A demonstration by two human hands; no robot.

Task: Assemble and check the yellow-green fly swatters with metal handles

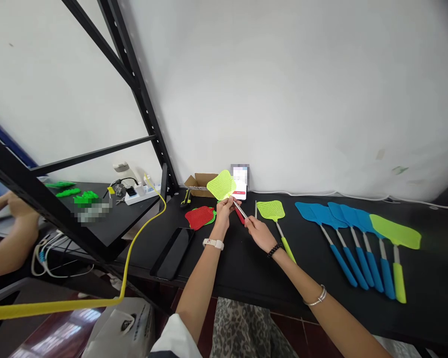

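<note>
My left hand (224,213) pinches a yellow-green fly swatter head (221,186) by its narrow neck, above the table. My right hand (260,233) is closed around a thin metal rod (241,211) whose far end meets my left fingertips. Whether rod and head are joined there, I cannot tell. Beside my left hand lies a red swatter head (197,218) with a green one partly under it. Right of my right hand rests a yellow-green fly swatter (278,219) with a metal shaft and green handle. A red piece (240,215) is partly hidden behind the rod.
Blue fly swatters (343,248) and another yellow-green swatter (398,268) overlap at the right. A cardboard box (203,184), a lit phone (240,180) and a dark tablet (172,252) share the black table. A yellow cable (134,238) hangs left; another person's arm (11,238) shows there.
</note>
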